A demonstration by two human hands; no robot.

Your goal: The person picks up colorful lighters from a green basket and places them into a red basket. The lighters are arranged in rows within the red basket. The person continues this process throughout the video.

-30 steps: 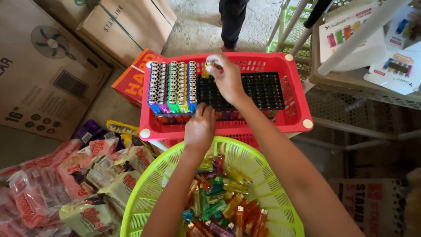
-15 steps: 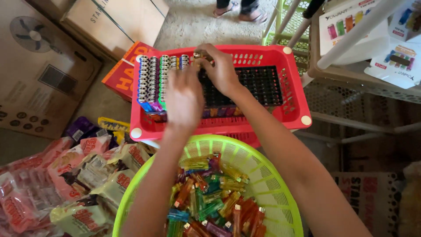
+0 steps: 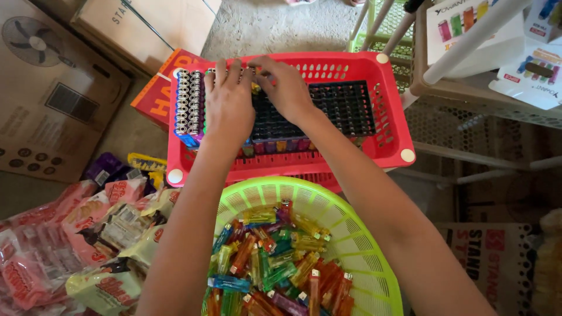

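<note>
Both hands' fingers (image 3: 234, 73) spread flat on racked lighters (image 3: 188, 105).

Both arms stretched forward, left hand (image 3: 228, 108) flat (fingers spread), right hand (image 3: 285, 88) seemingly pinching

A grey concrete floor (image 3: 263, 26) is seen at twelve o'clock, and everything is carried by it. Brown cardboard boxes (image 3: 52, 99) are stood at ten o'clock, with an orange printed box (image 3: 155, 93) just beside them and under the corner of a red plastic basket (image 3: 389, 117) at twelve o'clock. A heap of pink and pale yellow snack packets (image 3: 88, 234) is spread at eight o'clock, a lime-green round basket (image 3: 351, 234) is set at six o'clock, and a beige wire rack (image 3: 468, 126) is placed at two o'clock.
</note>
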